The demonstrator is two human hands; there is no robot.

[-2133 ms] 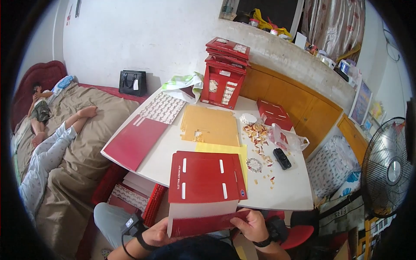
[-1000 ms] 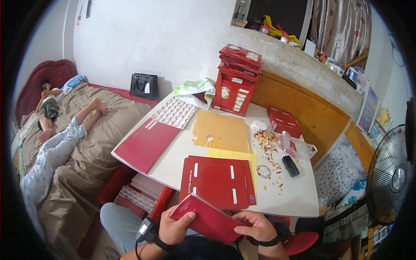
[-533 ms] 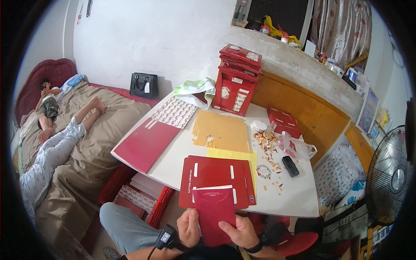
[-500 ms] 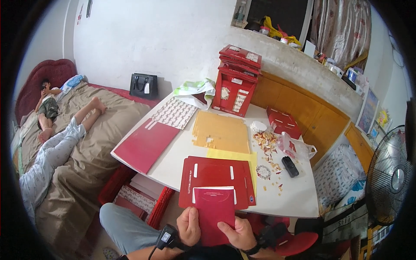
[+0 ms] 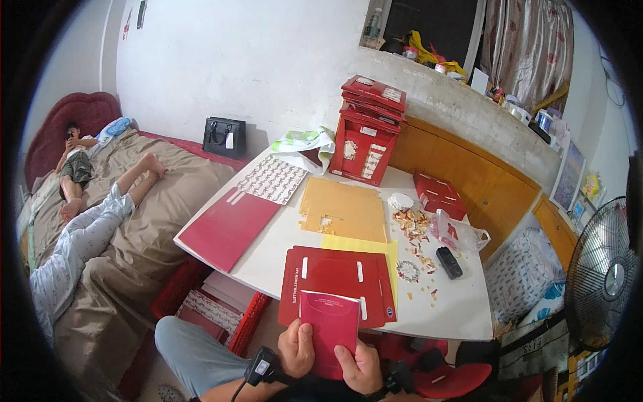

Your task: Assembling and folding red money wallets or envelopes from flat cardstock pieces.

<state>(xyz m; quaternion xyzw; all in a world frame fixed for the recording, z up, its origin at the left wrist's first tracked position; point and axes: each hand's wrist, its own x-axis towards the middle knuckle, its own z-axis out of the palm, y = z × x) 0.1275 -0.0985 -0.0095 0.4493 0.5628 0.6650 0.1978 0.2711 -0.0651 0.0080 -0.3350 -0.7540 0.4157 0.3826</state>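
Observation:
My left hand and my right hand hold a crimson paper envelope upright by its lower sides, thumbs on its near face. Its upper end overlaps the near edge of a flat red printed card with white slots. This card lies on top of at least one more like it at the table's front. Both hands are closed on the envelope; the fingers behind it are hidden.
On the white table are a yellow sheet, brown card, crimson sheet, patterned sheet, paper scraps, a black object and red boxes. A fan stands right. Two people lie on the bed.
The white strip along the envelope's top has gone from sight. My right hand has shifted slightly left and down on the envelope. The view has tilted a little.

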